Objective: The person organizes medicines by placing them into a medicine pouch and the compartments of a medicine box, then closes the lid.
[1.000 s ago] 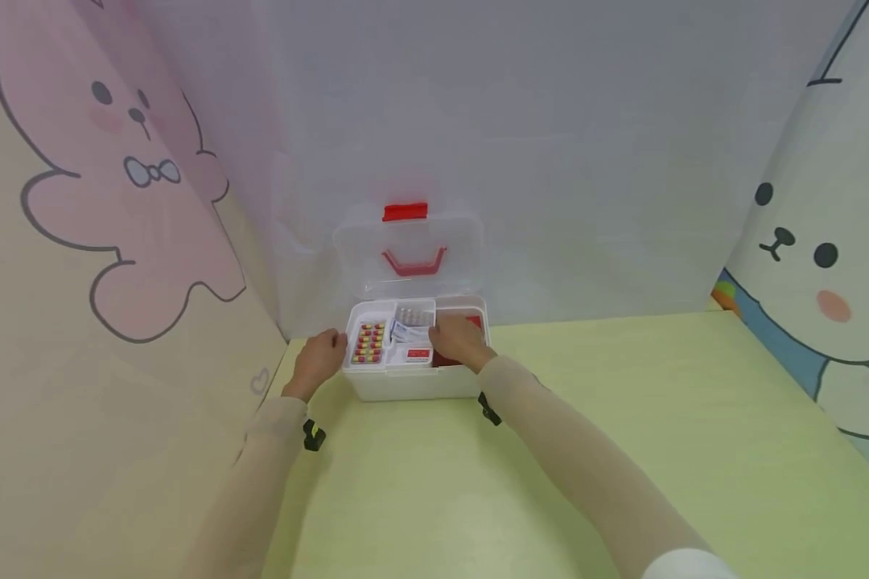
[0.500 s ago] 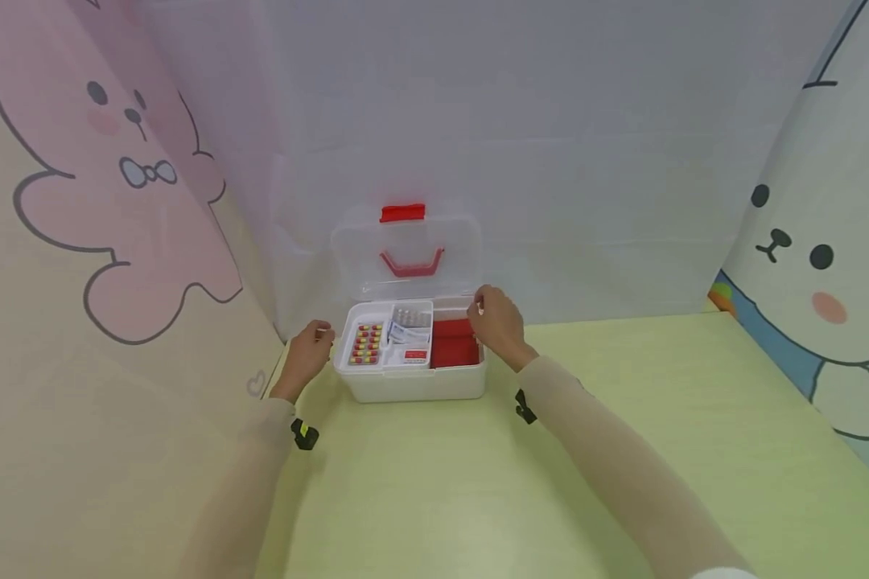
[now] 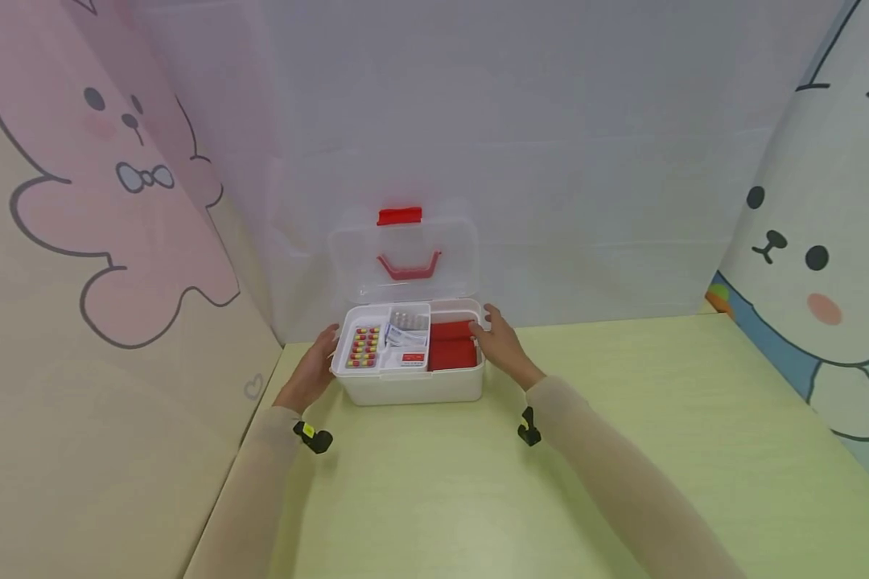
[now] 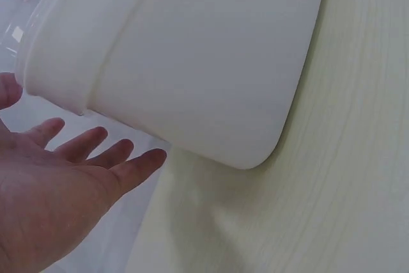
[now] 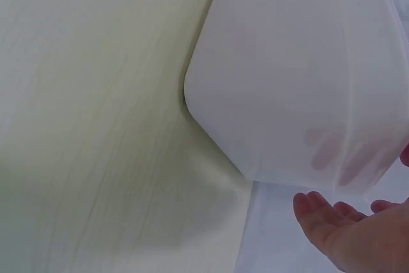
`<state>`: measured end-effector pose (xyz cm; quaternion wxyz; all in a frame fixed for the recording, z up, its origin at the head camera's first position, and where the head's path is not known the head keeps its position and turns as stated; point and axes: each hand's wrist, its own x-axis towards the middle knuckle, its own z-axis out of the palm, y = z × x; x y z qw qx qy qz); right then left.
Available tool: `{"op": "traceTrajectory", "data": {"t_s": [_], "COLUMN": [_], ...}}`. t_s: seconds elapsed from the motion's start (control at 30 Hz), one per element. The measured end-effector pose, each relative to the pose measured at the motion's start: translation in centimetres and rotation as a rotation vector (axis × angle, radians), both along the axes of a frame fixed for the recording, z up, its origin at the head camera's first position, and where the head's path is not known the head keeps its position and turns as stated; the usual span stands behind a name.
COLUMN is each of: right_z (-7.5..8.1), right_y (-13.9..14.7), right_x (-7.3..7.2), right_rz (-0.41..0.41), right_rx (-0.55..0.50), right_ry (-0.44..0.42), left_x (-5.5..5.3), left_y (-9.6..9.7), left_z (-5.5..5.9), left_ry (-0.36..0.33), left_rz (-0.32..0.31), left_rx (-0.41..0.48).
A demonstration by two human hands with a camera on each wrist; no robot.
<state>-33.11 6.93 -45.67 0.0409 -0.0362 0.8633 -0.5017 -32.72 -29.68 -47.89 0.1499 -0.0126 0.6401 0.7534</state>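
A white medicine box (image 3: 414, 391) stands on the table, its clear lid (image 3: 348, 265) tipped up behind it. In its left part lie a blister pack of red-and-yellow capsules (image 3: 363, 347), a silver blister pack (image 3: 409, 322), white sachets (image 3: 404, 338) and a red-labelled piece (image 3: 413, 359). Red material (image 3: 451, 355) fills the right part. My left hand (image 3: 311, 375) is at the box's left end, thumb by the rim and fingers spread along the outer wall. At the opposite end is my right hand (image 3: 505, 347), thumb at the rim, fingers loosely bent outside the wall (image 5: 281, 75).
The lid carries a red handle (image 3: 409, 270) and a red latch (image 3: 400, 215). Close behind rises a white backdrop (image 3: 586, 185). A cartoon-printed panel (image 3: 145, 265) borders the left side, and another panel (image 3: 804, 265) the right. The pale yellow table (image 3: 623, 402) extends forward and rightward.
My right hand has come out of the box's right compartment, uncovering the red material, and lowered to the right end. My left hand drew off the left rim, then came back with fingers spread.
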Motion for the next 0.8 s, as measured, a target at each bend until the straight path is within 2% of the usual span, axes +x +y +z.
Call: {"op": "traceTrajectory", "data": {"t_s": [0.17,0.33,0.53,0.8], "right_z": [-0.6,-0.9,-1.2,-1.8], "right_y": [-0.4,-0.4,-0.2,0.3], "right_x": [0.2,0.4,0.4,0.4], "right_rz": [0.016,0.026,0.036,0.07], "right_rx": [0.009,0.019,0.016,-0.098], "right_ry": [-0.001,0.004,-0.002,-0.148], "left_x": [0.1,0.3,0.4,0.3], "left_y": [0.8,1.0,1.2,1.3], "left_z": [-0.6,-0.8,-0.9,-1.5], "left_ry": [0.016,0.008,0.017,0.018], "left_rz": [-0.001,0.019,0.013,0.01], "left_rx": [0.048,0.018,-0.042,-0.04]}}
